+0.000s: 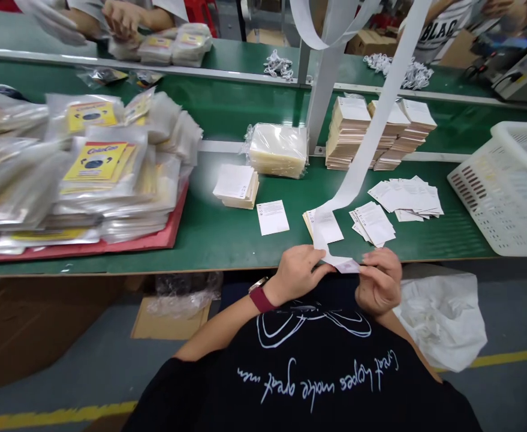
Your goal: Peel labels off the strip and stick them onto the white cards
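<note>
A long white paper strip (357, 171) hangs from above and runs down to my hands at the table's front edge. My left hand (300, 271) pinches the strip near its lower end, thumb and fingers together. On the right, my right hand (381, 279) grips the folded end of the strip between thumb and fingertips. Just beyond my hands lies a small pile of printed cards (330, 228), partly covered by the strip. To its left is a single printed card (273, 217), and to its right a fanned pile of cards (373, 223).
Bagged yellow-labelled packets (96, 162) are heaped on a red tray (173, 225) at left. A card stack (236, 183), a wrapped pack of clear sleeves (277, 147) and tall card stacks (346, 132) stand behind. A white basket (510, 192) stands right. Co-workers' hands (122, 18) are across the table.
</note>
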The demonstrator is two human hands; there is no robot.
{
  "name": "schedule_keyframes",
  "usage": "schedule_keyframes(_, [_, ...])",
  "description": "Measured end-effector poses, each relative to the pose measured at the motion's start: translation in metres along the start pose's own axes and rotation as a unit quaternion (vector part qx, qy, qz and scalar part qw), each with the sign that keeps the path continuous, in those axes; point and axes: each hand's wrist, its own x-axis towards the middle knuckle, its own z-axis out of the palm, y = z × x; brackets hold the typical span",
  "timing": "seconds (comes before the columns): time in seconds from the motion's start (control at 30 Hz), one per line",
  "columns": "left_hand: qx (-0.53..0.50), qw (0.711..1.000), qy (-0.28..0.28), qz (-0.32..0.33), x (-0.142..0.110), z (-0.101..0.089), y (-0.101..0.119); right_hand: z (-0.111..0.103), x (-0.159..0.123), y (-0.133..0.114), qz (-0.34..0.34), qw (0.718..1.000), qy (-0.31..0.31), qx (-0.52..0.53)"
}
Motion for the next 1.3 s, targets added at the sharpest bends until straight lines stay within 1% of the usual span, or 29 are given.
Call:
schedule_keyframes(0.07, [0.038,0.999,0.010,-0.011,-0.006,-0.006,-0.006,-0.004,0.003,0.004,0.033,0.995,0.090,0.023])
schedule_keyframes(0.1, [0.054,0.998,0.017,-0.028,-0.008,-0.009,-0.009,-0.006,0.005,0.008,0.058,0.990,0.120,0.037])
schedule_keyframes(0.13, [0.070,0.996,0.023,-0.052,-0.010,-0.013,-0.013,-0.009,0.006,0.012,0.087,0.986,0.135,0.044])
schedule_keyframes(0.17, [0.087,0.992,0.031,-0.082,-0.011,-0.016,-0.016,-0.011,0.008,0.017,0.119,0.983,0.134,0.038])
schedule_keyframes(0.23, [0.126,0.981,0.039,-0.145,-0.012,-0.019,-0.022,-0.013,0.010,0.028,0.196,0.977,0.085,0.008])
schedule_keyframes(0.3, [0.160,0.970,0.020,-0.184,-0.010,-0.019,-0.026,-0.010,0.012,0.037,0.274,0.962,-0.004,-0.008])
schedule_keyframes(0.37, [0.187,0.963,-0.026,-0.191,-0.007,-0.014,-0.027,0.001,0.017,0.045,0.328,0.940,-0.092,0.006])
schedule_keyframes(0.43, [0.209,0.956,-0.082,-0.187,-0.003,-0.007,-0.026,0.016,0.022,0.050,0.354,0.923,-0.149,0.026])
schedule_keyframes(0.53, [0.230,0.939,-0.149,-0.207,0.007,0.004,-0.022,0.037,0.029,0.056,0.373,0.902,-0.212,0.042])
schedule_keyframes(0.6, [0.232,0.927,-0.184,-0.232,0.014,0.008,-0.019,0.047,0.031,0.059,0.380,0.891,-0.244,0.042])
schedule_keyframes(0.67, [0.230,0.917,-0.208,-0.252,0.020,0.010,-0.018,0.052,0.032,0.061,0.385,0.885,-0.261,0.035])
schedule_keyframes(0.73, [0.227,0.912,-0.220,-0.262,0.024,0.011,-0.017,0.055,0.031,0.060,0.388,0.882,-0.267,0.027])
schedule_keyframes(0.9, [0.236,0.909,-0.229,-0.256,0.023,0.012,-0.018,0.057,0.031,0.060,0.384,0.879,-0.283,0.015])
schedule_keyframes(1.17, [0.237,0.920,-0.215,-0.227,0.017,0.014,-0.021,0.059,0.030,0.060,0.377,0.878,-0.295,0.017])
schedule_keyframes(1.3, [0.233,0.926,-0.206,-0.213,0.015,0.015,-0.022,0.059,0.029,0.060,0.365,0.879,-0.306,0.000])
